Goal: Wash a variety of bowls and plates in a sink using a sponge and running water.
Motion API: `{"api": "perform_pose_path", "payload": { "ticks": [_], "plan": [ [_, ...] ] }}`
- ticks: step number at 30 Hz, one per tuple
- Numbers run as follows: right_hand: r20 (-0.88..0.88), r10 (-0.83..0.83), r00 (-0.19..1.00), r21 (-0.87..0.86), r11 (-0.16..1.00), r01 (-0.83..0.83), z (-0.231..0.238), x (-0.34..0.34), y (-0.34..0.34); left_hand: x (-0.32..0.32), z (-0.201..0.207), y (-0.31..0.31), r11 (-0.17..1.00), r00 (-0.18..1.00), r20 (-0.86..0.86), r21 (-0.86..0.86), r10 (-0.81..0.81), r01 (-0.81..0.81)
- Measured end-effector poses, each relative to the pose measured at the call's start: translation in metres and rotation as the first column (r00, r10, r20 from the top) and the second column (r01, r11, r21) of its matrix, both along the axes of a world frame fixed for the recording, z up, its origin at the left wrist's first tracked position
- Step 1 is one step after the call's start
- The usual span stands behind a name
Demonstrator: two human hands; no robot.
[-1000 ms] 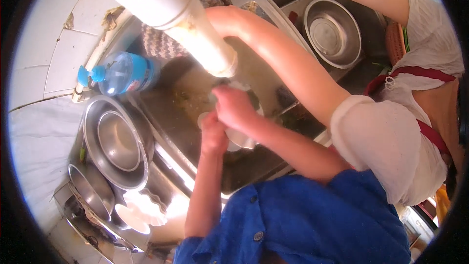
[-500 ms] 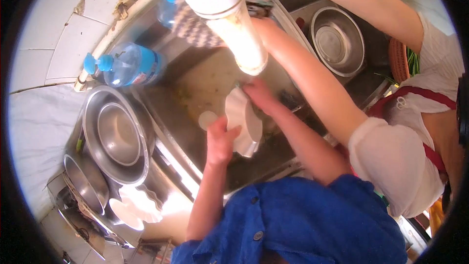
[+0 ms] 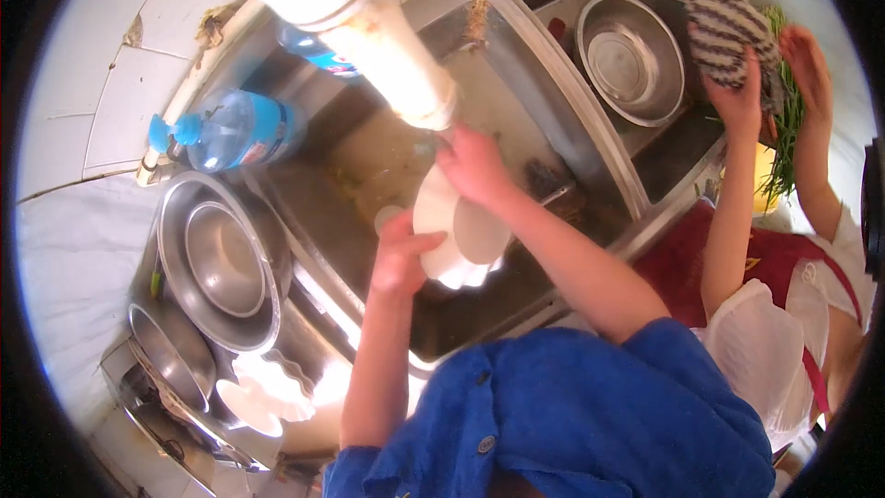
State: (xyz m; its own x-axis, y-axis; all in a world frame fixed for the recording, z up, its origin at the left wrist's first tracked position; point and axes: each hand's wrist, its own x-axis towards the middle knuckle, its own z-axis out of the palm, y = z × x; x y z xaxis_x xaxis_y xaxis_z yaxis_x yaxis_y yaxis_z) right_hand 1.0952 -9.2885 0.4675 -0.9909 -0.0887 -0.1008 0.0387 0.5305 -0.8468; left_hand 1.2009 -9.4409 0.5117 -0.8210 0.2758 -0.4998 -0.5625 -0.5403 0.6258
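A white bowl with a wavy rim (image 3: pixel 433 221) is tilted on its side over the sink (image 3: pixel 590 129), which holds cloudy water with scraps in it. My left hand (image 3: pixel 396 258) is closed on the bowl's near left side, thumb across the outer wall. At its far edge is my right hand (image 3: pixel 475 166), fingers curled. Something pale and bluish shows by those fingertips, too blurred to name. Another pale round piece (image 3: pixel 389 219) shows just beyond my left hand, partly hidden.
A white pipe (image 3: pixel 387 46) hangs over the sink's far side. Steel basins (image 3: pixel 263 267), wavy white bowls (image 3: pixel 267 397) and a blue-labelled pump bottle (image 3: pixel 244 129) stand left. At right, a co-worker's hands hold a striped cloth (image 3: pixel 733 37) by green stalks (image 3: pixel 788 138), near another steel basin (image 3: pixel 636 60).
The co-worker's arms have withdrawn from over the sink to the right, taking the striped cloth along. My right hand has moved up and left at the bowl, which has turned slightly.
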Motion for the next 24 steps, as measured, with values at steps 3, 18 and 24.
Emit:
{"api": "perform_pose_path", "payload": {
  "ticks": [3,18,24],
  "plan": [
    [-0.069,-0.056,0.996,-0.094,0.994,0.05,0.018,0.004,0.007,-0.009,0.004,0.016,0.999,0.998,0.034,-0.028,0.048,-0.047],
    [-0.385,0.01,0.923,-0.013,1.0,-0.016,0.033,0.006,0.02,-0.074,-0.032,0.056,0.975,0.99,-0.088,-0.185,0.107,-0.122],
    [-0.129,0.05,0.99,-0.01,0.999,-0.052,0.028,-0.028,0.047,-0.082,-0.021,0.073,0.957,0.981,-0.055,-0.217,0.185,-0.193]
  ]
}}
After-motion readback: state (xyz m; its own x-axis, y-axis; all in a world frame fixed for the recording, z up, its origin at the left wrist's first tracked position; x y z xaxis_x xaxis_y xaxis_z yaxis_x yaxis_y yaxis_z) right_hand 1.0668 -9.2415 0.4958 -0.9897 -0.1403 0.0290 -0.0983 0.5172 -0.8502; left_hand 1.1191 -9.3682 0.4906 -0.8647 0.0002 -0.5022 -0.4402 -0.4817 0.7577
